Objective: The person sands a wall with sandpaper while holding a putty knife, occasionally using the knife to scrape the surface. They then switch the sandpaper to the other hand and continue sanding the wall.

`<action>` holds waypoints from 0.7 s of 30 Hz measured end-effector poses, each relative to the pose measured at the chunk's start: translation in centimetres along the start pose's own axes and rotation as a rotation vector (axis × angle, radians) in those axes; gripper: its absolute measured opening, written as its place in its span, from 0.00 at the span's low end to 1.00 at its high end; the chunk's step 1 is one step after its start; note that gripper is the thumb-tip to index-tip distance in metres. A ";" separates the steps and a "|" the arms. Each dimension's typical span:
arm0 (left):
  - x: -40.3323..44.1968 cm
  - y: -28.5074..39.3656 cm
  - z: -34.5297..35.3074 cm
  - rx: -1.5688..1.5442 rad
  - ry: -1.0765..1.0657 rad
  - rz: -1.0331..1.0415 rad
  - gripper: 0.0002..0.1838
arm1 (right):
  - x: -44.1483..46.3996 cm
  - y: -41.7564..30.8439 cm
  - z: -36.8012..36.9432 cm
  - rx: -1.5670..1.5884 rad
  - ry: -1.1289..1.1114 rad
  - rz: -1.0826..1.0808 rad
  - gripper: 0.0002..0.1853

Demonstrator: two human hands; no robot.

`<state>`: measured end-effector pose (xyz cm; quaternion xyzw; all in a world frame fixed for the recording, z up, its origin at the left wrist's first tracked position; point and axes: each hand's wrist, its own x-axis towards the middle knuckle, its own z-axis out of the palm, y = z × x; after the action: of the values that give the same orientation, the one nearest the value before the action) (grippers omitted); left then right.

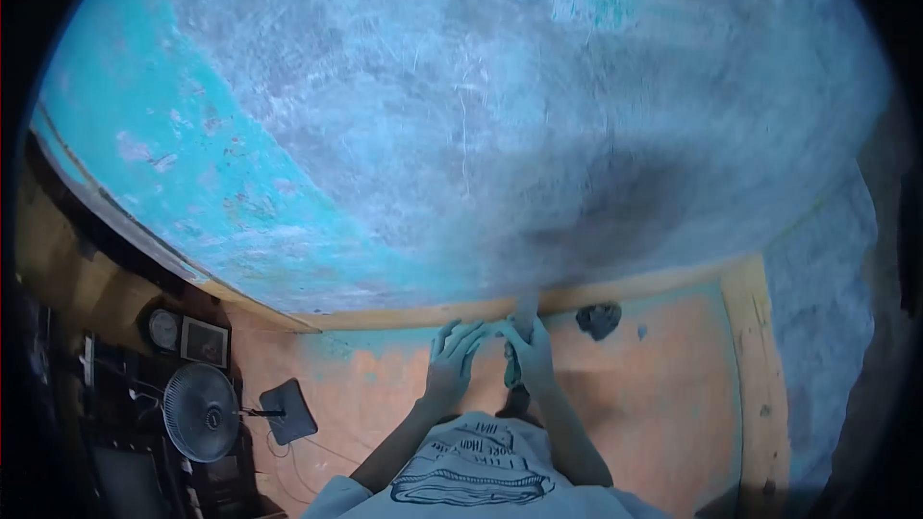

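My right hand point(529, 351) is closed around a flat, pale grey blade-like tool point(526, 308) that looks like a scraper, its end pointing up toward the wall's foot. The tool's handle is hidden in my fingers. My left hand point(455, 358) is held just to the left, fingers apart and holding nothing. A small green thing point(511, 367) shows below and between the hands; its kind is unclear. In front rises a large wall point(385, 115), scuffed blue-grey over most of its face, with turquoise paint point(144, 125) at the left.
A dark lump point(598, 320) lies on the orange floor point(654, 394) by the yellowish skirting point(635, 286). To the left are a fan point(202, 413) on a dark square base point(288, 411), a picture frame point(205, 341) and a round clock point(163, 329). Thin cords trail over the floor.
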<state>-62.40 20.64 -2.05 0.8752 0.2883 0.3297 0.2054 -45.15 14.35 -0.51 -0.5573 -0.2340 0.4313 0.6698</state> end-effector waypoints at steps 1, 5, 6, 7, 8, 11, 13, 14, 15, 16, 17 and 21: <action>1.2 0.7 0.5 -0.084 0.116 -0.080 0.19 | 0.2 -1.1 -1.1 0.068 0.002 0.076 0.08; 7.7 -0.8 -3.0 -0.237 0.313 -0.208 0.18 | 3.5 1.0 -7.2 0.381 -0.087 0.232 0.04; 10.9 0.2 -6.0 -0.250 0.364 -0.242 0.18 | 4.0 1.5 -8.8 0.448 -0.114 0.285 0.04; 13.5 0.4 -8.9 -0.199 0.448 -0.190 0.18 | 4.6 2.9 -10.6 0.477 -0.175 0.251 0.05; 16.2 0.7 -11.8 -0.146 0.529 -0.136 0.18 | 5.7 4.6 -12.1 0.508 -0.236 0.218 0.05; 24.5 3.6 -20.5 0.029 0.795 0.109 0.17 | 7.7 3.4 -11.4 0.623 -0.296 0.190 0.05; 29.4 5.5 -25.3 0.085 0.958 0.275 0.17 | 8.0 1.6 -10.8 0.612 -0.287 0.230 0.04; 31.8 6.5 -27.4 0.095 1.039 0.330 0.17 | 8.6 1.0 -10.7 0.559 -0.281 0.263 0.04; 34.0 8.3 -29.5 0.165 1.114 0.360 0.17 | 9.1 0.4 -10.6 0.507 -0.271 0.291 0.04; 36.1 9.9 -31.4 0.231 1.187 0.390 0.17 | 9.5 -0.3 -10.6 0.456 -0.255 0.318 0.03; 38.5 10.6 -33.7 0.302 1.222 0.466 0.18 | 9.4 -1.4 -10.0 0.444 -0.237 0.316 0.03; 46.3 14.0 -39.7 0.641 1.304 0.635 0.23 | 9.1 -3.7 -8.5 0.390 -0.196 0.300 0.02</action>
<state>-56.31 46.53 54.57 0.5625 0.1679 0.7196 -0.3709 -32.51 17.28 -0.84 -0.4017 -0.1250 0.6148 0.6671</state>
